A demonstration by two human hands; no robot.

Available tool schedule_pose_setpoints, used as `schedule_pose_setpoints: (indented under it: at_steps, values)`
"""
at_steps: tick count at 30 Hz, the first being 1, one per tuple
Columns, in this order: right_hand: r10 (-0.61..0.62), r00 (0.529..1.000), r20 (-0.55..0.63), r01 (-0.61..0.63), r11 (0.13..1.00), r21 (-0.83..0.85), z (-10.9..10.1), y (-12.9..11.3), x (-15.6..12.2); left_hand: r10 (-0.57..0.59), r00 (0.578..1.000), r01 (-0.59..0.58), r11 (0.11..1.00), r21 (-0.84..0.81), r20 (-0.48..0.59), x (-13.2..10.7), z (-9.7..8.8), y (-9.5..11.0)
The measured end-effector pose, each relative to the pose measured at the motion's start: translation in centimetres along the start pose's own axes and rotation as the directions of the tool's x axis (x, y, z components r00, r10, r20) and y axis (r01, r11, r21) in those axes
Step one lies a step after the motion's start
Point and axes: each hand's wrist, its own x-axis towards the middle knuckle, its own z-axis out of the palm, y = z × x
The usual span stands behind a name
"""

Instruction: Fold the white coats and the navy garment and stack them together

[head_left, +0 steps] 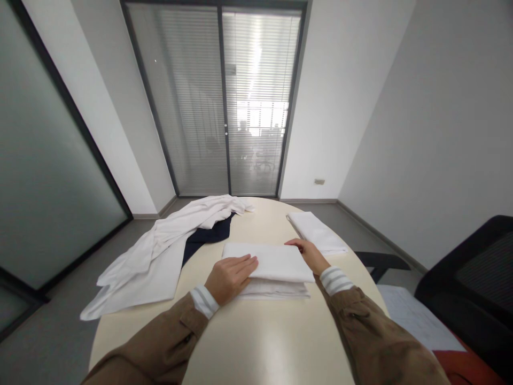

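Observation:
A folded white cloth (272, 262) lies in layers on the round table in front of me, its upper layer overhanging the lower one at the near side. My left hand (232, 274) rests flat on the left part of its top, fingers stretched out together, the thumb hidden. At the cloth's right edge, my right hand (308, 254) is closed around the far corner, its fingertips partly out of sight. Just beyond that hand sits another folded white cloth (316, 232). What garments these two are cannot be made out.
Loose white garments (160, 246) are heaped on the left side of the cream table (256, 342), hanging over its edge. Dark navy cloth (210, 234) shows beneath them. A black chair (473, 283) stands close on the right, with pale papers (417, 315) near it. Glass doors (224, 101) are behind.

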Motion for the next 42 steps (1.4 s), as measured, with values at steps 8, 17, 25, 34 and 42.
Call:
schedule_pose_setpoints:
  at_steps: [8,17,25,34,42]
  values:
    - [-0.019,1.0,-0.003,0.019,0.997,-0.068,-0.2,-1.7,-0.5,0.067,0.959,-0.036,0.993,-0.113,0.276,0.9,-0.6,1.8]
    - [-0.037,0.999,0.005,0.037,0.996,-0.082,-0.6,-2.6,-1.0,0.14,0.888,-0.079,0.985,-0.154,0.438,0.7,0.1,2.2]
    - [-0.049,0.997,-0.056,0.041,0.991,-0.13,-0.9,-2.3,-0.8,0.155,0.875,-0.102,0.985,-0.136,0.46,0.8,0.2,2.5]
    - [-0.219,0.93,0.297,0.326,0.863,-0.386,1.7,-7.8,-2.5,0.121,0.878,-0.064,0.989,-0.135,0.464,1.1,0.5,3.5]
    - [-0.064,0.94,0.335,0.239,0.824,-0.514,3.1,-6.5,-3.0,-0.299,0.879,0.394,0.894,-0.212,0.371,0.8,0.1,1.5]
